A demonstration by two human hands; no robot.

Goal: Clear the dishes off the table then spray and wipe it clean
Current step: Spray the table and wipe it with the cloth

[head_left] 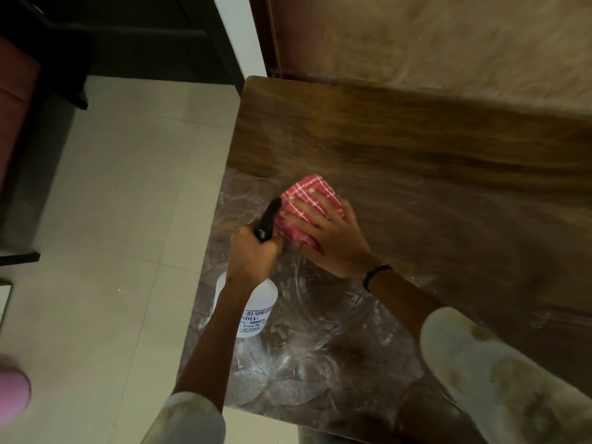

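A brown wood-grain table fills the right half of the view, its near part streaked with wet smears. My right hand presses a folded red-and-white checked cloth flat on the tabletop with fingers spread. My left hand grips the neck of a white spray bottle with a black trigger head. The nozzle points toward the cloth and the bottle hangs tilted over the table's left edge. No dishes are in sight on the table.
Pale floor tiles lie left of the table. A dark cabinet stands at the back left and a reddish wooden door frame behind the table. A pink object sits on the floor at bottom left.
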